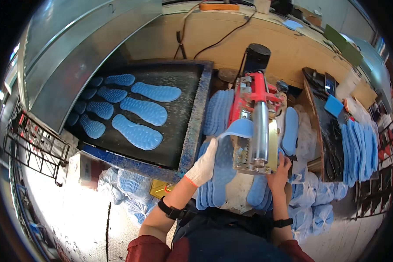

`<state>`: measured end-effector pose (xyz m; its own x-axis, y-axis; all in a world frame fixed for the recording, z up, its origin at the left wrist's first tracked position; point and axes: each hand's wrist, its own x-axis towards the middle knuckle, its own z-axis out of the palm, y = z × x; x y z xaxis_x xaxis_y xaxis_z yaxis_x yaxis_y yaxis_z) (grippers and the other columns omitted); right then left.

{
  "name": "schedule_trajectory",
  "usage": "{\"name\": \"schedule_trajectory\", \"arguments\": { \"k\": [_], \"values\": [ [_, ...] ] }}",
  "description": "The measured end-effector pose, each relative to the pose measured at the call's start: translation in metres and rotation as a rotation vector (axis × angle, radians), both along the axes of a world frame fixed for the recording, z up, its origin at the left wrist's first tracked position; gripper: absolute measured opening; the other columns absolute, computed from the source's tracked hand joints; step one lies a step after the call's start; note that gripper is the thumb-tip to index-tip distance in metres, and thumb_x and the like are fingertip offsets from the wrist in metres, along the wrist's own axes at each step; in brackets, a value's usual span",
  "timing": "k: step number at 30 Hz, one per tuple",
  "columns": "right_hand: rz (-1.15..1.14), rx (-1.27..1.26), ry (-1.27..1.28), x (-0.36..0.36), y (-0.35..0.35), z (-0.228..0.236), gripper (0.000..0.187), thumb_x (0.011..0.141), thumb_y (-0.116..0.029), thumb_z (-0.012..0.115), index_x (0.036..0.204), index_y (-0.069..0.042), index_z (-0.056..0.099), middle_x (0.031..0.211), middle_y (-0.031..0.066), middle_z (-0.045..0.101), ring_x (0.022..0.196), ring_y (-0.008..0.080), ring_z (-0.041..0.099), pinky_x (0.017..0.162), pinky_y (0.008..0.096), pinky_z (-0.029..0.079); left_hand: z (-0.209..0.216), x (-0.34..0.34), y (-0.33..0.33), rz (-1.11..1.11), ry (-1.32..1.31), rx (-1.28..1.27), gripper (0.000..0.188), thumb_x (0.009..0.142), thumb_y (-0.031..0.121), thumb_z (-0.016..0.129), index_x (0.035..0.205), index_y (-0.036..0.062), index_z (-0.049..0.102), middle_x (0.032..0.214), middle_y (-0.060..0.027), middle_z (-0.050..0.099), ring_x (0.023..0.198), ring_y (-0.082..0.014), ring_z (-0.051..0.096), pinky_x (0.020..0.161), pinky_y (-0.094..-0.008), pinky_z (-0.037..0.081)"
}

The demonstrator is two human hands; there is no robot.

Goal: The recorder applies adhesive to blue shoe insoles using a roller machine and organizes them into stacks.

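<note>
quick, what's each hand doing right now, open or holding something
Left hand: closed on a blue insole.
Right hand: by the roller machine, partly hidden; open or closed cannot be told.

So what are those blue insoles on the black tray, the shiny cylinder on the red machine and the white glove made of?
Blue insoles: probably foam or soft plastic, faintly glossy; the surface is dimpled.
Shiny cylinder: metal, perhaps steel, polished; bright streaks run along it.
White glove: likely knitted fabric, matte; it shows no gloss and has an orange-edged cuff.
</note>
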<state>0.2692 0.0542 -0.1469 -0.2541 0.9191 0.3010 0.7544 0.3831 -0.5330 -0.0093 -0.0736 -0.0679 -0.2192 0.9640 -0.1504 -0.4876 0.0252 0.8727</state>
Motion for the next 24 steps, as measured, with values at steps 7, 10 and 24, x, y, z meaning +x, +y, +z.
{"name": "schedule_trajectory", "arguments": {
  "k": [7,10,24],
  "values": [
    [0.002,0.012,-0.128,-0.007,-0.007,-0.004,0.073,0.077,-0.008,0.070,0.144,-0.012,0.042,0.149,0.0273,0.031,0.130,0.0495,0.042,0.102,0.0525,0.043,0.070,-0.011,-0.046,-0.137,-0.318,-0.264,0.072,0.103,0.059,0.021,0.147,0.0035,0.036,0.139,-0.0111,0.052,0.129,-0.0249,0.049,0.108,-0.0412,0.040],
    [0.077,0.187,-0.299,-0.003,-0.005,-0.010,0.066,0.084,-0.019,0.066,0.144,-0.009,0.041,0.148,0.0297,0.031,0.130,0.0505,0.041,0.104,0.0525,0.041,0.091,-0.043,-0.051,-0.095,-0.586,0.063,0.070,0.103,0.057,0.022,0.147,0.0039,0.036,0.137,-0.0118,0.053,0.125,-0.0266,0.052,0.108,-0.0414,0.041],
    [0.081,0.147,-0.087,0.002,-0.001,-0.023,0.071,0.082,-0.028,0.069,0.144,-0.007,0.041,0.144,0.0301,0.036,0.126,0.0497,0.044,0.103,0.0526,0.040,0.050,-0.327,0.142,0.699,-0.651,0.037,0.085,0.098,0.057,0.043,0.156,0.0028,0.013,0.161,-0.0216,0.017,0.147,-0.0397,0.022,0.114,-0.0549,0.027]
  ]
}}
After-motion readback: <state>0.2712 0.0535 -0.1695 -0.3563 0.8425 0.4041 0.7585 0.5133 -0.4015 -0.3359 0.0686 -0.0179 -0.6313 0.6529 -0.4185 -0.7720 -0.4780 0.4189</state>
